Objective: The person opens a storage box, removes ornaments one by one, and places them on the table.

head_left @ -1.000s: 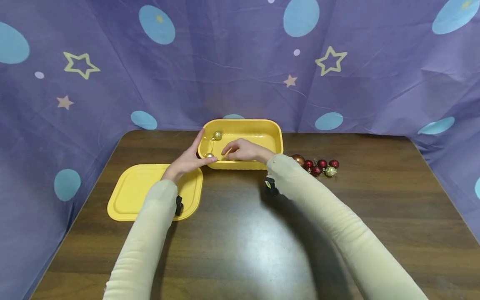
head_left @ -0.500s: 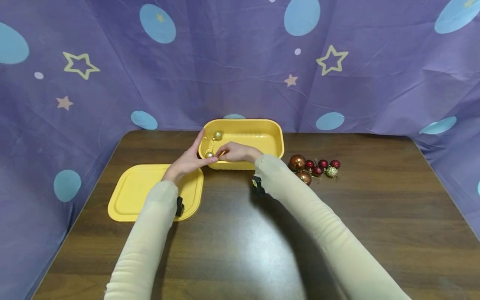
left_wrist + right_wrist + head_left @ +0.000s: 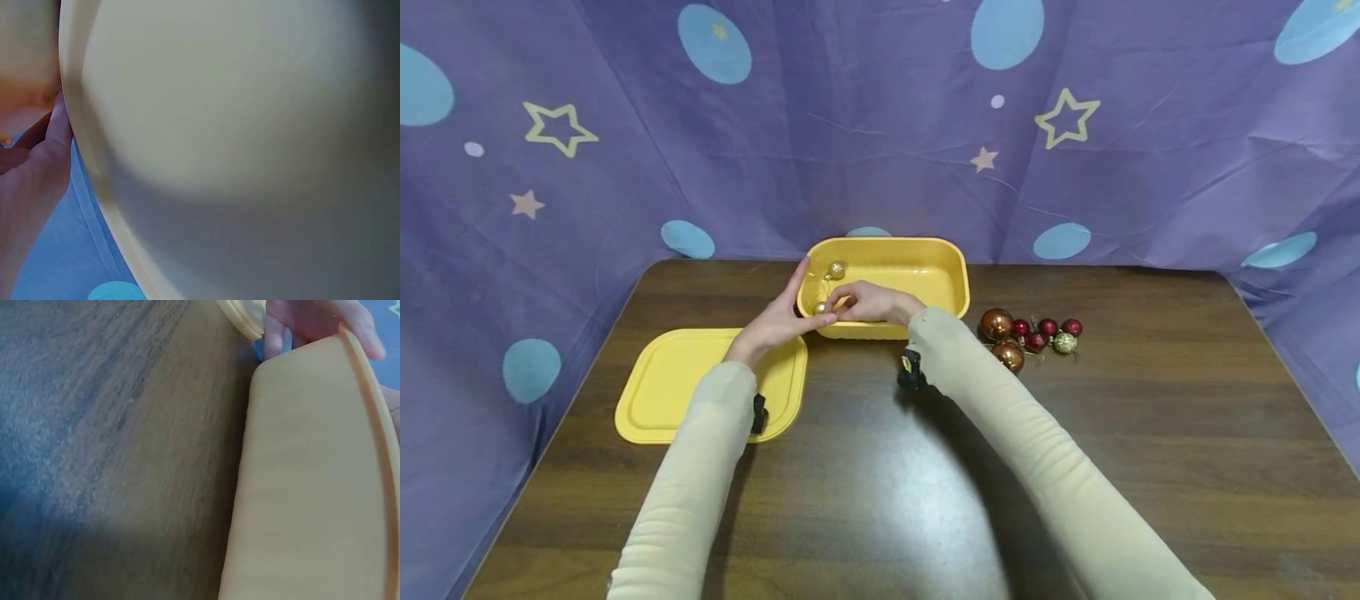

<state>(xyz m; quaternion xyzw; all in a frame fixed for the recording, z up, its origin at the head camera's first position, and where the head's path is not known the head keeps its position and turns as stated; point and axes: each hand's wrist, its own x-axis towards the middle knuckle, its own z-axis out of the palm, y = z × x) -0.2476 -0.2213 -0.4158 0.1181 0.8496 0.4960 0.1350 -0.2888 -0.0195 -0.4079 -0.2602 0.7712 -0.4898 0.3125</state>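
Note:
A yellow plastic box (image 3: 917, 279) stands at the table's back edge. My left hand (image 3: 775, 321) spans its near left corner, fingers straight along the left wall and thumb across the front rim. The left hand (image 3: 306, 325) also shows at the box's corner in the right wrist view. Inside the box, my right hand (image 3: 872, 302) pinches a gold bauble (image 3: 820, 307) with curled fingers, close to the left thumb. Part of that bauble is hidden. Another gold bauble (image 3: 837, 270) lies further back in the box. The wall (image 3: 219, 125) fills most of the left wrist view.
Left of the box lies a yellow lid (image 3: 677, 383), partly under the left forearm. To the right is a cluster of copper baubles (image 3: 997, 323), red baubles (image 3: 1048, 327) and a gold glitter bauble (image 3: 1065, 343). A purple curtain (image 3: 887, 192) hangs directly behind the table.
My right hand has moved left inside the box to the bauble near the left thumb. The right forearm moved with it, uncovering the copper baubles. My left hand stays at the corner.

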